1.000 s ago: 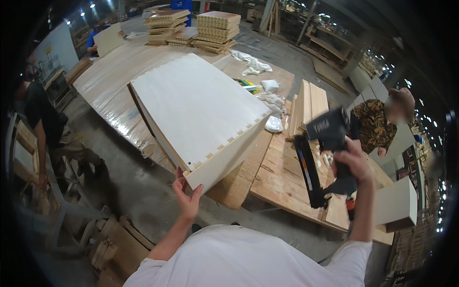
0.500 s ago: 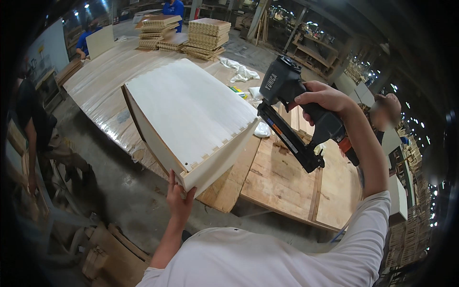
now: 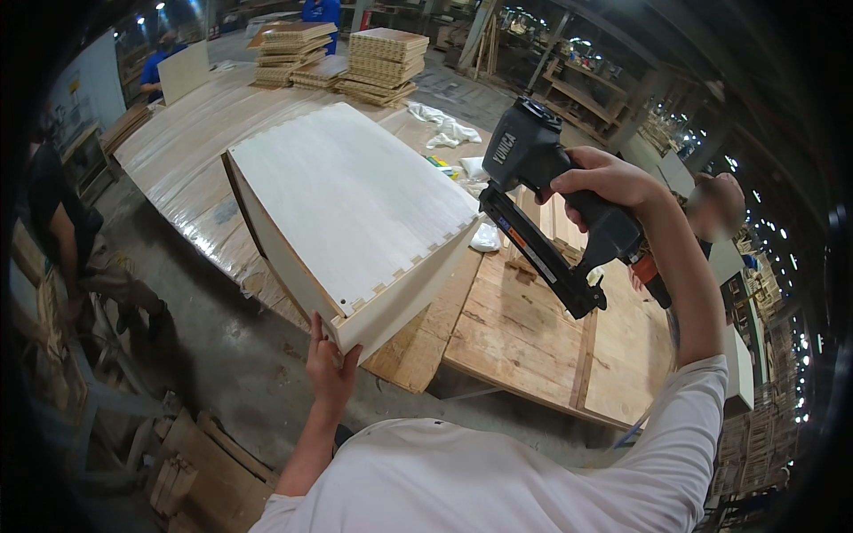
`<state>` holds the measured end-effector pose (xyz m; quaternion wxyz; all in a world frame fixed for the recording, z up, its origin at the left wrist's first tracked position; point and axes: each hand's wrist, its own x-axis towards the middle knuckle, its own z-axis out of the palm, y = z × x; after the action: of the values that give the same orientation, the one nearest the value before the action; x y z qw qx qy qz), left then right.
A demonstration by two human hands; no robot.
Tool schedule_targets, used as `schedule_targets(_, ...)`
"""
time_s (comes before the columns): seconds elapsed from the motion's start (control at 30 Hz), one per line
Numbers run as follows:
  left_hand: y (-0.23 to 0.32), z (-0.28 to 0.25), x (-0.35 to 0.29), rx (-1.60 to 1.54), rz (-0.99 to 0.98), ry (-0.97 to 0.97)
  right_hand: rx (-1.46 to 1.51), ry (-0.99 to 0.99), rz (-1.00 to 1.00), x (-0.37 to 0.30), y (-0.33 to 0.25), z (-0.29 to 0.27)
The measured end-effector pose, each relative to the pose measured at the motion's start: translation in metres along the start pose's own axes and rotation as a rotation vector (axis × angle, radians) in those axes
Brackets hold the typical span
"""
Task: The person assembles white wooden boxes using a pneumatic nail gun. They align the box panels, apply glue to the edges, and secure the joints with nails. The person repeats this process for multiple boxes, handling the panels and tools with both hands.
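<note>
A white wooden drawer box (image 3: 355, 204) with finger-jointed edges rests tilted on the work table, one broad side facing up. My left hand (image 3: 330, 364) grips its near lower corner, with fingers along the left side and the thumb at the front. In my right hand (image 3: 604, 182) is a black pneumatic nail gun (image 3: 542, 213), held by its handle. The gun is raised to the right of the box, and its nose is apart from the wood. My index finger lies near the trigger.
A large film-covered table (image 3: 187, 178) stretches to the far left. Stacks of wooden panels (image 3: 382, 67) and a white cloth (image 3: 442, 127) lie on it. Plywood boards (image 3: 524, 329) form the near right surface. Co-workers stand at left (image 3: 62, 222), right (image 3: 713, 209) and back.
My view has shifted slightly. Both hands keep their grip on the box and the nail gun, with hardly any movement. The person at the left has moved a little.
</note>
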<state>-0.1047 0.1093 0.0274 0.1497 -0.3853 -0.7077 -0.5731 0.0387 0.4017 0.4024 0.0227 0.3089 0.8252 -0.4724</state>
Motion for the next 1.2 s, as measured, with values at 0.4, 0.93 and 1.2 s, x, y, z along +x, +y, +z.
schedule_targets(0.4, 0.001, -0.003, -0.001, 0.049, 0.000, -0.003, 0.026, -0.211, -0.096, -0.011, -0.020, 0.035)
schedule_targets(0.93, -0.003, -0.001, -0.003, 0.043, -0.046, 0.005, -0.029, -0.314, -0.131, -0.027, -0.049, 0.069)
schedule_targets(1.2, -0.005, -0.003, -0.005, -0.016, -0.054, -0.023, -0.090, -0.468, -0.163, -0.021, -0.056, 0.095)
